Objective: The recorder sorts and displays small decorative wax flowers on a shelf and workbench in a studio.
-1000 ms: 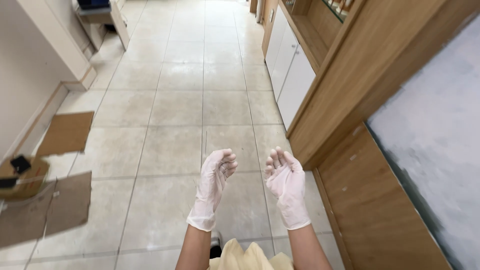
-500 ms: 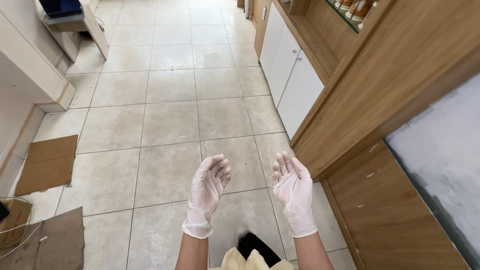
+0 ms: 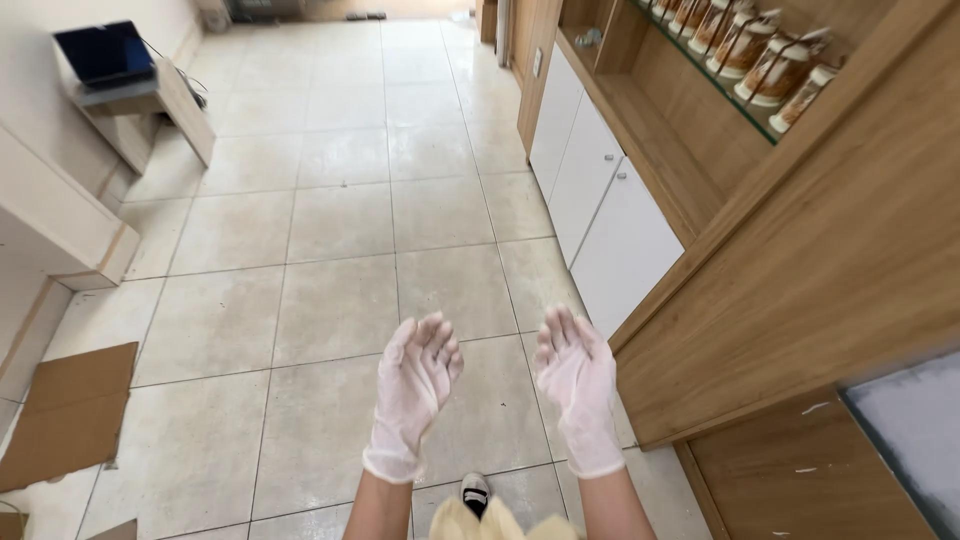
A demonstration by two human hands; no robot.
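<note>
Starting over at the left edge of the floor, a flat piece of brown cardboard (image 3: 65,415) is lying by the wall, and further up that side a small wooden stand (image 3: 160,110) is sitting with a dark blue laptop-looking thing (image 3: 105,52) on top. The beige tiled floor (image 3: 340,230) is running up the middle, pretty scuffed in spots. Down near the bottom edge the left hand (image 3: 415,385) is hovering in a thin white glove, palm turned inward and fingers spread loosely, so the grip is wide and holding nothing at all. Just beside it, not touching, the right hand (image 3: 578,380) is doing the same thing: white glove, palm facing the other hand, fingers wide, holding nothing. Below and between the wrists a black and white shoe (image 3: 475,492) is poking out over the tiles, with a bit of pale yellow clothing (image 3: 490,525) at the very bottom. Moving right, white cabinet doors (image 3: 600,200) are lining the floor's right edge, set into a big wooden unit (image 3: 830,270). Up top right, a row of glass jars (image 3: 760,55) is sitting on its shelf, contents too small to tell.
</note>
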